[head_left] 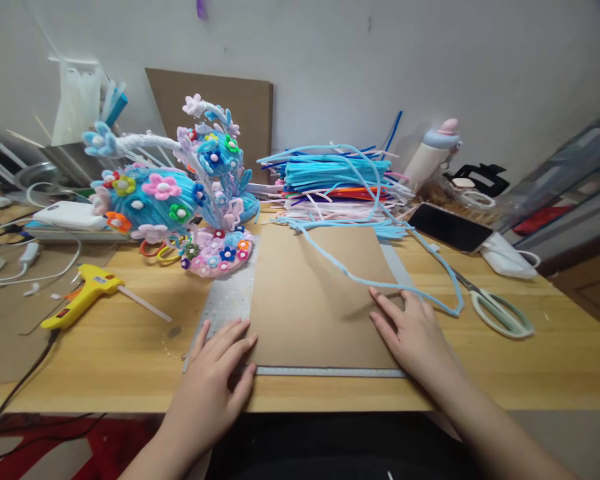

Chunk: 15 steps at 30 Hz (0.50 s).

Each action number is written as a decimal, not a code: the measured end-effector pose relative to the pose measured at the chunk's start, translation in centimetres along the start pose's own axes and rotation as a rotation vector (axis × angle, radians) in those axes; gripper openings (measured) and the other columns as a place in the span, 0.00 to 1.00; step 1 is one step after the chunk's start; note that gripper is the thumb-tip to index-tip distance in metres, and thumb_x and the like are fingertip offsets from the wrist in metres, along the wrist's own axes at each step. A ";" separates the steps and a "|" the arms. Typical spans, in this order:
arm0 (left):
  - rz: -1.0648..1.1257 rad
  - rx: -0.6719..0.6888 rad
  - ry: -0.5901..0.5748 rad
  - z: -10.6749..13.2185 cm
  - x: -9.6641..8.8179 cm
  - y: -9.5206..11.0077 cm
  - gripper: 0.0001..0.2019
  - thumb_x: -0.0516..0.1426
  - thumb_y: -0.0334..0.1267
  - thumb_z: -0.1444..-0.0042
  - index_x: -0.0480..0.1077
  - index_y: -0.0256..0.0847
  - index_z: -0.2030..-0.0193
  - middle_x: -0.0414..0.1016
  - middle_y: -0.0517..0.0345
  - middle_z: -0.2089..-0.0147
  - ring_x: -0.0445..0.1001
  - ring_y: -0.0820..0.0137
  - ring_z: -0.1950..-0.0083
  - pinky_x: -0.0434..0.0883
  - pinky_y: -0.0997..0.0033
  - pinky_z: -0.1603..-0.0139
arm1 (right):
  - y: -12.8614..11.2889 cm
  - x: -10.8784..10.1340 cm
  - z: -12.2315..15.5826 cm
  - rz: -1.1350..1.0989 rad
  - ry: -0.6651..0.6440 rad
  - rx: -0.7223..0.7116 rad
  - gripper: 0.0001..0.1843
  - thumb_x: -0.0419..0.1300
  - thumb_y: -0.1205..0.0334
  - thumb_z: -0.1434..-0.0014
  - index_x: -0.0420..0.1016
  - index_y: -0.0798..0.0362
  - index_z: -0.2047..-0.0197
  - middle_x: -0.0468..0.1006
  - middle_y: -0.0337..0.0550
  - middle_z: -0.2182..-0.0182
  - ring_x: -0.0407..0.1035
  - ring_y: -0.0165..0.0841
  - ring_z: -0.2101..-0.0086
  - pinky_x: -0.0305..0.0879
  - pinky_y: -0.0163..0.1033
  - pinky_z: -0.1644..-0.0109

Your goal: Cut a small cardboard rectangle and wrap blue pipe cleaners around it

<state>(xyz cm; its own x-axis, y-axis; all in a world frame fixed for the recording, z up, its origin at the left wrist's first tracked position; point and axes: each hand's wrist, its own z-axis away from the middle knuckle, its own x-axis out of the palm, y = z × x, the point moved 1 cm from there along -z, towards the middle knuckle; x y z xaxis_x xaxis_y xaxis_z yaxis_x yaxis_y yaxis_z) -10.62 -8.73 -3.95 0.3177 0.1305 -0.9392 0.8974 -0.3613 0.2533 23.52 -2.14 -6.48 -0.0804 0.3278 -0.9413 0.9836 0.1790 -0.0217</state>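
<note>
In front of me a square brown cardboard sheet [320, 300] lies on a grey cutting mat [230, 293]. My left hand [220, 363] rests with fingers spread at the sheet's near left corner, partly over the mat. Over the right edge lies my right hand [413, 333], its fingers apart and holding nothing. A long light blue pipe cleaner [347, 272] loops across the sheet and past my right fingertips; whether they touch it I cannot tell. Behind the sheet is a pile of pipe cleaners [325, 173], mostly light blue.
Pipe-cleaner flower lamps [150, 200] stand at the back left, near a yellow glue gun [85, 293] with its cord. To the right lie scissors [500, 313], a black phone [450, 227] and a white case. A bottle [427, 157] leans behind. Cardboard [220, 100] stands against the wall.
</note>
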 end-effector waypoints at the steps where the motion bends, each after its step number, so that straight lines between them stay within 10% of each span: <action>1: -0.010 0.004 -0.002 0.0 0.0 0.0 0.16 0.52 0.39 0.44 0.67 0.47 0.49 0.67 0.55 0.41 0.62 0.62 0.39 0.42 0.49 0.33 | 0.0 0.1 0.0 0.007 0.001 0.002 0.24 0.49 0.50 0.40 0.69 0.45 0.43 0.63 0.56 0.53 0.60 0.50 0.54 0.62 0.54 0.52; 10: -0.088 0.019 0.033 -0.1 0.2 0.4 0.15 0.53 0.40 0.45 0.66 0.47 0.50 0.65 0.51 0.40 0.61 0.59 0.39 0.46 0.43 0.37 | 0.2 0.3 -0.2 -0.041 -0.030 0.039 0.24 0.49 0.49 0.40 0.69 0.44 0.43 0.64 0.55 0.52 0.60 0.50 0.52 0.61 0.56 0.50; 15: -0.090 0.020 0.076 0.2 0.6 0.8 0.18 0.54 0.41 0.45 0.64 0.49 0.46 0.64 0.50 0.40 0.60 0.56 0.39 0.50 0.40 0.40 | 1.3 -0.1 -0.5 -0.452 -0.060 0.138 0.26 0.52 0.50 0.43 0.69 0.52 0.44 0.67 0.54 0.49 0.61 0.47 0.48 0.58 0.53 0.44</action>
<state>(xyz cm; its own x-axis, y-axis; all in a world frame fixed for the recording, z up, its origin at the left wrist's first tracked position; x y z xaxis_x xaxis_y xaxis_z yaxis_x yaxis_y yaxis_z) -9.79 -9.11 -4.35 0.2586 0.2324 -0.9376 0.9173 -0.3633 0.1630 24.67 -1.49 -6.30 -0.4997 0.1906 -0.8450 0.8648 0.1653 -0.4741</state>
